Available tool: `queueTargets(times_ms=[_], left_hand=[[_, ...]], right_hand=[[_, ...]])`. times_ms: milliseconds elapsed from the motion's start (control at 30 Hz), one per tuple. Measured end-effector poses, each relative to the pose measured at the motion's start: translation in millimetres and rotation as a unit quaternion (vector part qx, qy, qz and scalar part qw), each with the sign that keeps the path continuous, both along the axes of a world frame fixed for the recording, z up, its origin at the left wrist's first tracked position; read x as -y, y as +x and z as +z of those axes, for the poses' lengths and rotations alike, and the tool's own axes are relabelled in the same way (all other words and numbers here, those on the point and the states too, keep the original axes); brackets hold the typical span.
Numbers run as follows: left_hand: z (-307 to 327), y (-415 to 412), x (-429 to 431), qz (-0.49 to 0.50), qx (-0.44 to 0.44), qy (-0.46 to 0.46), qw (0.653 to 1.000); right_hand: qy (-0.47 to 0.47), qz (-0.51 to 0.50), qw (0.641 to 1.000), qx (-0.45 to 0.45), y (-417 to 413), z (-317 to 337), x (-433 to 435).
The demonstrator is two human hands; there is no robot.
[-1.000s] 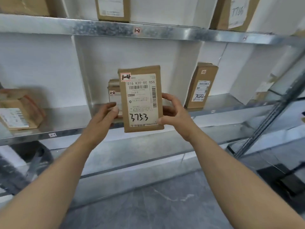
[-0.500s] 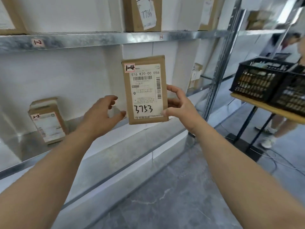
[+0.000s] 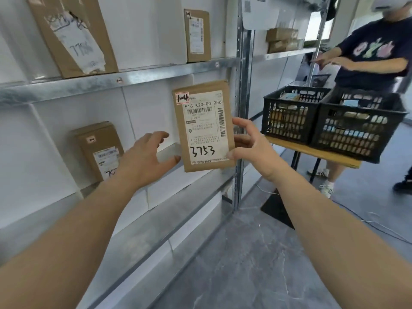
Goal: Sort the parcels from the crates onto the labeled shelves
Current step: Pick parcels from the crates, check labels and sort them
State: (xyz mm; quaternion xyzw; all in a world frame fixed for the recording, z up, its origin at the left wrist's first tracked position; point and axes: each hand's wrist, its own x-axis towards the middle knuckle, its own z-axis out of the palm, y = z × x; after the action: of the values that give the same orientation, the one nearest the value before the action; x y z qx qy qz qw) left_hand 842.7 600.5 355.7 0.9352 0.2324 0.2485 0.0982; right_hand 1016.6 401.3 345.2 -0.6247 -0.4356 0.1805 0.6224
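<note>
Parcel (image 3: 204, 126) labelled 1-4, with 3753 handwritten on it, is held upright mid-frame, pinched along its right edge by the right hand (image 3: 249, 148). Left hand (image 3: 145, 157), at its 9 o'clock, is spread and holds nothing. Three boxes (image 3: 98, 150) already stand on the shelves (image 3: 89, 85) from 9 to 12 o'clock. Two black crates (image 3: 292, 114) at 3 o'clock look well filled, so most of the sorting seems left. This parcel is not yet shelved.
</note>
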Motion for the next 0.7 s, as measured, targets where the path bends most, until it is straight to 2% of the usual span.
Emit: queueTargets(times_ms=[333,700], left_hand=[[33.3,140.2,16.1,-0.028,-0.004,0.059,0.998],[64.2,280.9,-27.5,-0.039,-0.003,0.108,0.993]], right_hand=[[0.033,-0.030,0.999,0.020,131.5,17.6,24.4],[0.078,-0.042,0.996,0.017,269.1,29.2,-12.8]])
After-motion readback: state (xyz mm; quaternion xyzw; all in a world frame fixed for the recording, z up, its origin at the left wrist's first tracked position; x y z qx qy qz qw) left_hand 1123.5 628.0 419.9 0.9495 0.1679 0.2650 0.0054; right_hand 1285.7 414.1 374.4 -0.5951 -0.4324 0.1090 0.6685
